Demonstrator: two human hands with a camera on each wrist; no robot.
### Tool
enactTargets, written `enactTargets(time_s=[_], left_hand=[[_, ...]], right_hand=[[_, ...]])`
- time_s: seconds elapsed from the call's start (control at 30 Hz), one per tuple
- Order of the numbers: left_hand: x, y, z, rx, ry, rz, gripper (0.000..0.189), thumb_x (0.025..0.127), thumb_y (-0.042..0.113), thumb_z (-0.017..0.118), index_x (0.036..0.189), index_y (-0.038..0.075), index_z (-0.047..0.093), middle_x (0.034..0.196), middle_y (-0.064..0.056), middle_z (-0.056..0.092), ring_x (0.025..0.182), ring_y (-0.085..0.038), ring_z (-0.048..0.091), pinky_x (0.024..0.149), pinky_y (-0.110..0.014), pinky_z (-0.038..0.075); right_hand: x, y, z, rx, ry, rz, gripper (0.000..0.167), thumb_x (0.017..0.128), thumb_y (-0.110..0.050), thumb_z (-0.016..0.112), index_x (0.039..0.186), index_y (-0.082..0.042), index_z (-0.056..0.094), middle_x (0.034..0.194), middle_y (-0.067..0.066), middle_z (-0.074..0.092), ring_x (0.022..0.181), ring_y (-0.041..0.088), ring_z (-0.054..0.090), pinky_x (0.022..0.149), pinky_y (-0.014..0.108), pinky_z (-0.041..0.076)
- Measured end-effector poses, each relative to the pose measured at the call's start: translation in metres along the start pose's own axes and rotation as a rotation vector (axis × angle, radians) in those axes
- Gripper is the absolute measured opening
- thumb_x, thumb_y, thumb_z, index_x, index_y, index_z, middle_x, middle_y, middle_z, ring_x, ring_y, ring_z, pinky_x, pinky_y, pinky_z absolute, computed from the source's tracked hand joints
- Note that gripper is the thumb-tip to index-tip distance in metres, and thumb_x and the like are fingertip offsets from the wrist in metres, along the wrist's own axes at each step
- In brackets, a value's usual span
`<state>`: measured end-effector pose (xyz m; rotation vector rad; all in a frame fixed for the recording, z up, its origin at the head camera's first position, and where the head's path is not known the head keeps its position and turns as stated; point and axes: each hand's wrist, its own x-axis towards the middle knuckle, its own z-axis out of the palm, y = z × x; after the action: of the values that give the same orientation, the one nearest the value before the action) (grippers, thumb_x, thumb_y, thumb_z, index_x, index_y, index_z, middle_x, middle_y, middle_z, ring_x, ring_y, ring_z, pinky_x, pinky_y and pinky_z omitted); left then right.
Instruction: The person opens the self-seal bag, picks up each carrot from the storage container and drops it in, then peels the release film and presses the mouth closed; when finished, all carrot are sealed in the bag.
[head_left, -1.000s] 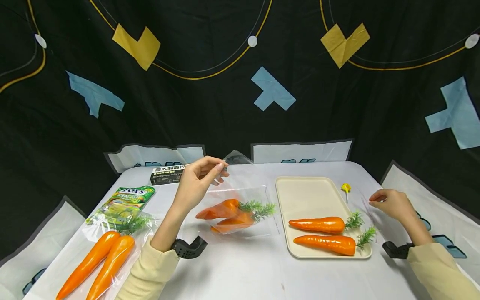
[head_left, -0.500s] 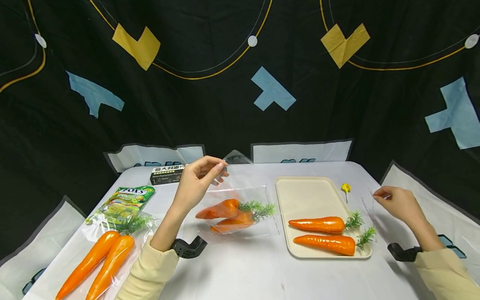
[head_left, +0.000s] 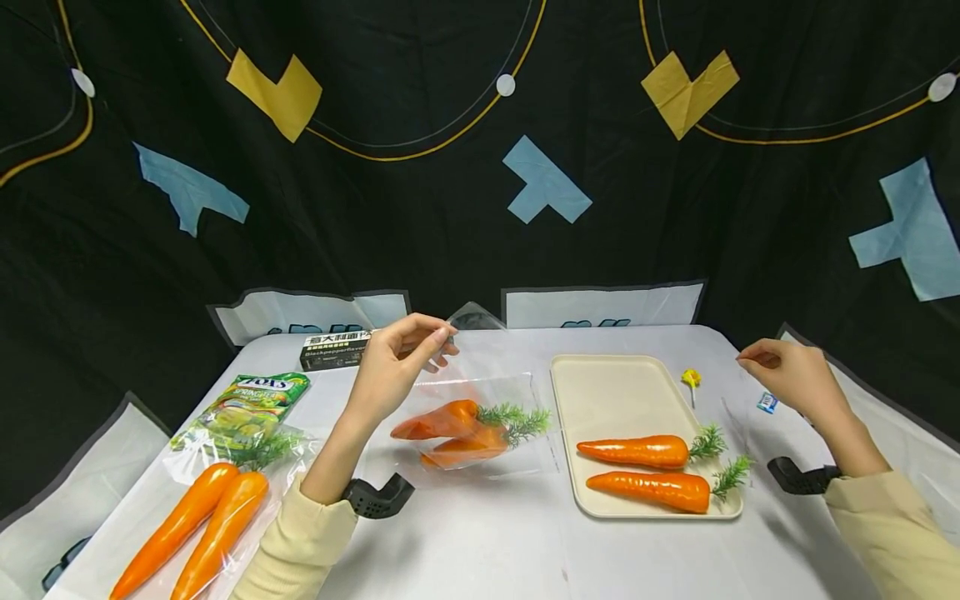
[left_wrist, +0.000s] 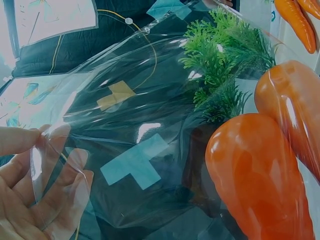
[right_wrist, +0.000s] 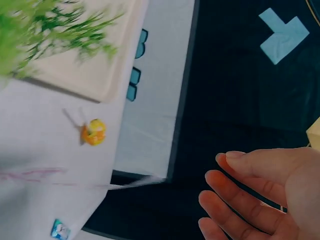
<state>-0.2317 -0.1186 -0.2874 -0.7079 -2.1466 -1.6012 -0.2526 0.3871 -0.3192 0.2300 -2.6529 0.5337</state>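
Note:
My left hand (head_left: 399, 354) pinches the upper edge of a clear plastic bag (left_wrist: 132, 112), which hangs near the middle of the table. Inside it are orange toy carrots (left_wrist: 260, 170) with green leafy tops (left_wrist: 225, 65). My right hand (head_left: 795, 379) is raised beyond the tray's right side. Its thumb and index fingertips (right_wrist: 235, 161) meet, pinching the end of a thin clear plastic strip (right_wrist: 135, 184). The strip hangs beside the tray, its upper end hardly visible against the dark cloth.
A beige tray (head_left: 607, 392) holds two carrots (head_left: 645, 450). A yellow lollipop-like item (head_left: 692, 379) and a small blue packet (head_left: 767, 402) lie right of it. At left are another bag of carrots (head_left: 225, 508), a green FOX'S packet (head_left: 255, 396) and a black box (head_left: 333, 350).
My right hand has moved right, then up and slightly back, with the strip shifting below it. The small blue packet has come into view. My left hand and its bag have hardly moved.

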Motion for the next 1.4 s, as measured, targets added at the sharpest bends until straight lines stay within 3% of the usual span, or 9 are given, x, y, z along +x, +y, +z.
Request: enactTargets(time_s=[0.13,0.37,0.53,0.63,0.83,0.93,1.13,1.4], left_hand=[[0.0,0.001,0.001,0.001,-0.003,-0.002,0.018,0.096,0.022,0.062,0.103,0.007,0.069,0.089,-0.004,0.071,0.074,-0.021,0.066,0.067,-0.033,0.057],[0.007,0.007,0.003,0.041,0.003,0.002,0.016,0.096,0.02,0.062,0.104,0.008,0.069,0.087,-0.005,0.071,0.073,-0.019,0.066,0.068,-0.035,0.057],[0.01,0.025,0.005,0.062,0.002,0.042,0.013,0.096,0.009,0.06,0.102,0.002,0.069,0.085,-0.012,0.071,0.069,-0.032,0.062,0.063,-0.037,0.055],[0.011,0.031,0.005,0.068,0.004,0.061,0.013,0.096,0.005,0.059,0.102,-0.001,0.069,0.084,-0.015,0.07,0.066,-0.037,0.06,0.06,-0.035,0.053],[0.017,0.015,0.006,0.051,0.03,0.072,0.014,0.095,0.015,0.062,0.102,0.006,0.07,0.084,-0.007,0.071,0.064,-0.02,0.063,0.062,-0.028,0.056],[0.02,0.012,0.007,0.033,0.044,0.087,0.015,0.095,0.02,0.063,0.101,0.007,0.07,0.084,-0.005,0.071,0.065,-0.017,0.065,0.063,-0.03,0.057],[0.026,0.017,0.011,0.031,0.085,0.098,0.014,0.095,0.018,0.064,0.102,0.007,0.07,0.086,-0.006,0.072,0.066,-0.021,0.066,0.061,-0.029,0.056],[0.035,0.026,0.016,-0.017,0.103,0.124,0.015,0.095,0.007,0.06,0.104,-0.003,0.068,0.088,-0.018,0.07,0.066,-0.033,0.065,0.058,-0.043,0.057]], right_hand=[[0.002,-0.011,-0.003,0.015,0.003,-0.012,0.014,0.091,-0.012,0.065,0.095,0.001,0.07,0.082,0.015,0.068,0.074,0.031,0.061,0.053,0.029,0.046],[0.004,-0.036,0.002,0.022,0.057,-0.124,0.008,0.088,-0.008,0.068,0.09,-0.002,0.072,0.08,0.013,0.068,0.07,0.028,0.061,0.053,0.028,0.046],[0.004,-0.059,0.013,0.052,0.1,-0.233,0.003,0.085,-0.003,0.071,0.087,-0.003,0.073,0.082,0.009,0.069,0.073,0.026,0.064,0.059,0.029,0.052],[0.003,-0.076,0.02,0.088,0.086,-0.254,0.004,0.086,-0.004,0.07,0.089,-0.004,0.073,0.085,0.008,0.07,0.076,0.025,0.064,0.064,0.034,0.055],[0.0,-0.106,0.038,0.159,0.043,-0.289,0.004,0.087,-0.007,0.07,0.09,-0.007,0.073,0.088,0.004,0.071,0.079,0.021,0.064,0.067,0.04,0.055],[-0.002,-0.119,0.048,0.203,0.011,-0.305,0.005,0.088,-0.007,0.07,0.09,-0.009,0.073,0.089,0.001,0.071,0.079,0.019,0.065,0.069,0.04,0.054],[-0.004,-0.14,0.059,0.3,-0.076,-0.308,0.006,0.089,-0.013,0.07,0.094,-0.012,0.074,0.092,-0.002,0.071,0.082,0.018,0.064,0.074,0.043,0.054],[0.001,-0.157,0.066,0.353,-0.089,-0.315,0.01,0.09,-0.018,0.07,0.099,-0.015,0.073,0.098,-0.003,0.071,0.084,0.014,0.064,0.075,0.04,0.054]])
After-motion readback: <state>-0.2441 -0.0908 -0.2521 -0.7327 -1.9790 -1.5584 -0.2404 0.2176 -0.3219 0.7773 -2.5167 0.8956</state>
